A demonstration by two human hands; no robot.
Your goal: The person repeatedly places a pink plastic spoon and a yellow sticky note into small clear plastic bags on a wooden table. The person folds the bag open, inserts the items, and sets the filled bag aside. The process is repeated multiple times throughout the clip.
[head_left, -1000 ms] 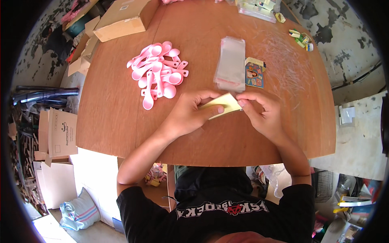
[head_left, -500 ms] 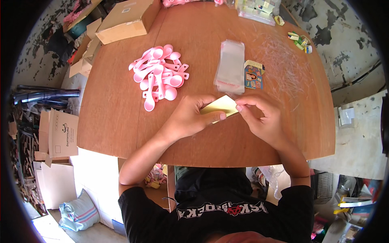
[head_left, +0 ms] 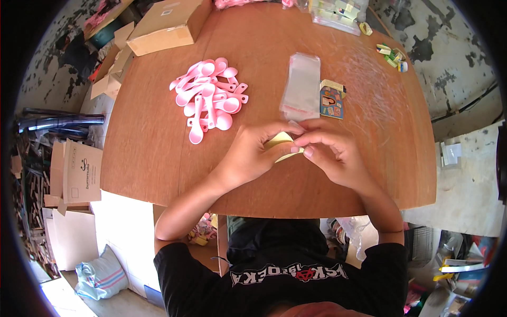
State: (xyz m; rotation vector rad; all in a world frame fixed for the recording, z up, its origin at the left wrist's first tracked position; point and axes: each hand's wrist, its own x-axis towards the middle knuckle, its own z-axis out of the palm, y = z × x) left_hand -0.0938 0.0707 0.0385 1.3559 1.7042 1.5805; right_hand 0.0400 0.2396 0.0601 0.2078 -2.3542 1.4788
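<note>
My left hand (head_left: 252, 153) and my right hand (head_left: 331, 153) meet over the brown table (head_left: 158, 153), both pinching a small pale yellow card (head_left: 280, 141) between their fingertips. The card is partly hidden by my fingers. Just beyond my hands lies a stack of clear plastic sleeves (head_left: 301, 87), with a small printed colourful card (head_left: 331, 100) to its right. A heap of pink plastic spoons (head_left: 208, 98) lies to the left of the sleeves.
A cardboard box (head_left: 169, 24) sits at the table's far left corner, a clear bag of packets (head_left: 338, 11) at the far edge, small yellow-green bits (head_left: 392, 55) far right. Cardboard cartons (head_left: 74, 174) and a striped sack (head_left: 103, 274) stand on the floor at left.
My hands have drawn closer together around the yellow card, which now shows less between my fingers. The other things on the table stay put.
</note>
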